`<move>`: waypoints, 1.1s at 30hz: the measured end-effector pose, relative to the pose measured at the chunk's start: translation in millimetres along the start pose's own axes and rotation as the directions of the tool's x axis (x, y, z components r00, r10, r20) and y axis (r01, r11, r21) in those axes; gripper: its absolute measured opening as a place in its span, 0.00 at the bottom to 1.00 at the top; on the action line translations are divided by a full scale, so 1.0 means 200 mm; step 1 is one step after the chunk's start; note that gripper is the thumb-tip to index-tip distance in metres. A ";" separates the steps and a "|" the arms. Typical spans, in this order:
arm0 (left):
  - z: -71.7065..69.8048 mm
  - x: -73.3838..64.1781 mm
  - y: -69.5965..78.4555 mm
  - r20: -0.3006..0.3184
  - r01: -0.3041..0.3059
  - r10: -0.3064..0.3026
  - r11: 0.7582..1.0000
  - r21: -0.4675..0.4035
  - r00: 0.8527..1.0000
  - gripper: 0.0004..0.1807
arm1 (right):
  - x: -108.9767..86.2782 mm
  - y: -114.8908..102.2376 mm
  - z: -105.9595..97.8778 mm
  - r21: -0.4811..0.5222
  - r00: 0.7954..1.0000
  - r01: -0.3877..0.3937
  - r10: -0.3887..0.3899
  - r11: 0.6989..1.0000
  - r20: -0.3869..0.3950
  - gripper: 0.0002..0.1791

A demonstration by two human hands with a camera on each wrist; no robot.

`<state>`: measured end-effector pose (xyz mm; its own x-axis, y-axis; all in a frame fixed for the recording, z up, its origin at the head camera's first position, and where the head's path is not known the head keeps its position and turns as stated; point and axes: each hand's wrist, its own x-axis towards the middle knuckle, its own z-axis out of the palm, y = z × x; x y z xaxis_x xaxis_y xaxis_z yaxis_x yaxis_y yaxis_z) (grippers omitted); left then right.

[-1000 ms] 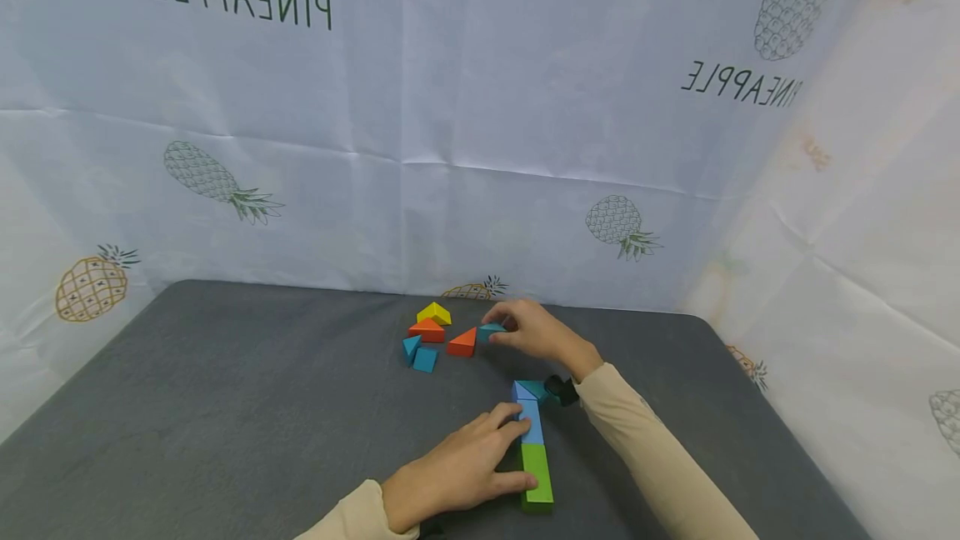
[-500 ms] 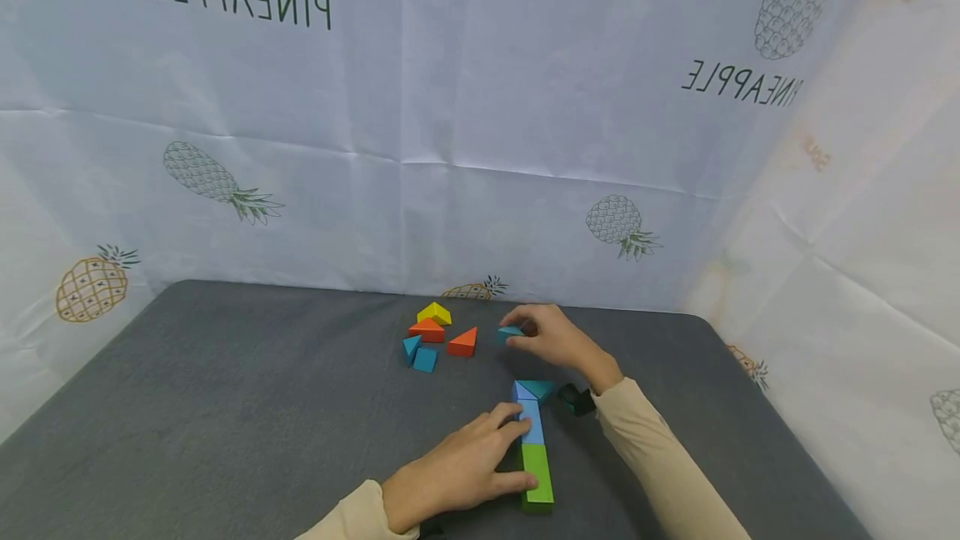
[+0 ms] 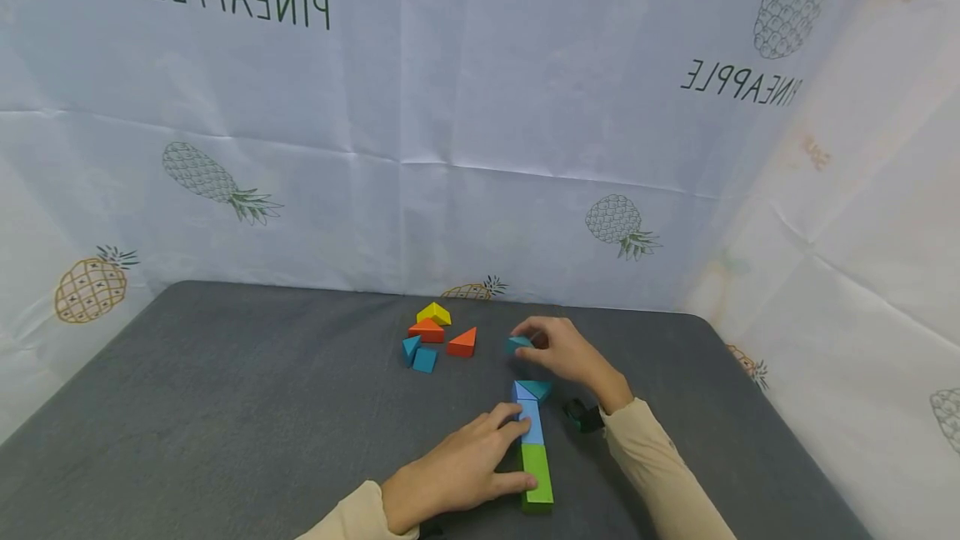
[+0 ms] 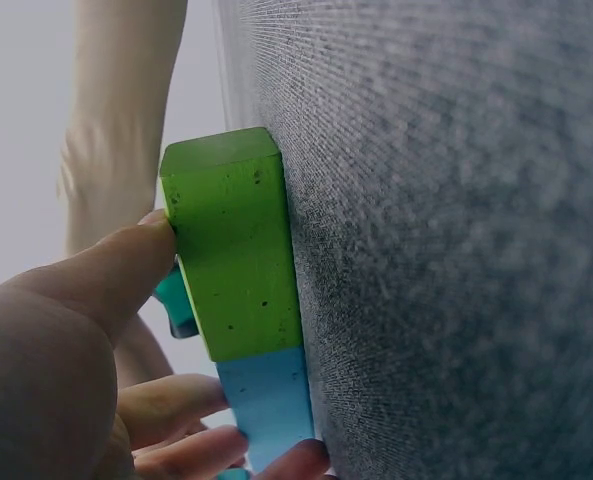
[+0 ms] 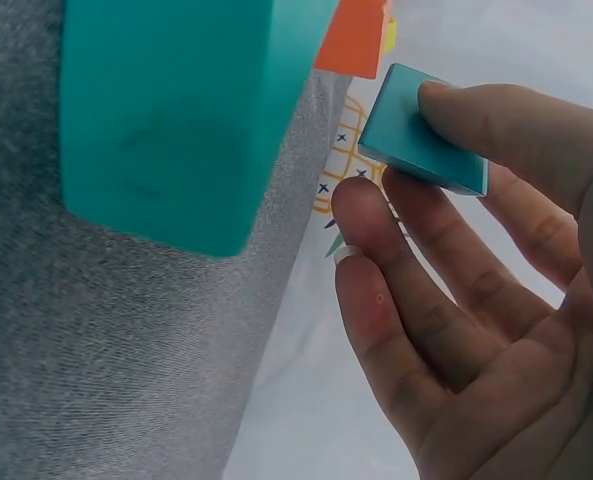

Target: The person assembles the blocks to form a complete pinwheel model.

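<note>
My right hand (image 3: 566,350) pinches a small teal triangular block (image 3: 517,344) between thumb and fingers, above the table beyond the row of blocks. In the right wrist view the thumb presses one face of that teal block (image 5: 421,135). My left hand (image 3: 465,461) rests along the row, its fingers on the light blue block (image 3: 532,422) and its thumb on the green block (image 3: 536,473). These two lie end to end, touching. At the row's far end a small blue triangular block (image 3: 521,392) and a teal triangular block (image 3: 536,390) sit against each other.
Left of the right hand lie a red triangular block (image 3: 462,343), another red one (image 3: 426,332), a yellow one (image 3: 434,314) and two blue ones, including a blue block (image 3: 424,360). The dark grey table (image 3: 247,407) ends at a pineapple-print cloth (image 3: 480,107).
My right hand has carried the small teal block rightward and a little nearer, away from the red block. The left hand and the row have stayed put.
</note>
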<state>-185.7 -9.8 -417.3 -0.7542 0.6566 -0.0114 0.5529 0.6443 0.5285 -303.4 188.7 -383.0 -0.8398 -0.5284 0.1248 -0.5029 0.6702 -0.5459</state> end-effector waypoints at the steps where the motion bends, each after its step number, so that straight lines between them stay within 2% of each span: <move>1: 0.00 0.00 0.00 0.000 0.000 0.000 1.000 0.000 1.000 0.40 | 0.00 0.00 0.00 0.000 1.000 -0.003 0.003 1.000 -0.003 0.14; 19: 0.00 0.00 0.00 0.009 0.003 -0.003 1.000 0.007 1.000 0.40 | -0.07 0.04 0.04 0.039 0.999 0.004 -0.003 0.999 -0.033 0.12; 27: 0.00 0.00 0.00 0.008 0.000 0.000 1.000 0.007 1.000 0.40 | -0.07 0.06 0.08 0.044 0.996 -0.062 0.065 0.997 -0.053 0.12; 33: 0.00 0.00 0.00 0.006 -0.003 0.003 1.000 0.007 1.000 0.40 | -0.06 0.07 0.11 0.026 0.987 -0.130 0.132 0.991 -0.096 0.11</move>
<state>-186.2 -9.9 -417.3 -0.7502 0.6610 -0.0150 0.5579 0.6450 0.5223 -295.4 193.5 -409.8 -0.9145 -0.3830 0.1305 -0.3839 0.7195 -0.5787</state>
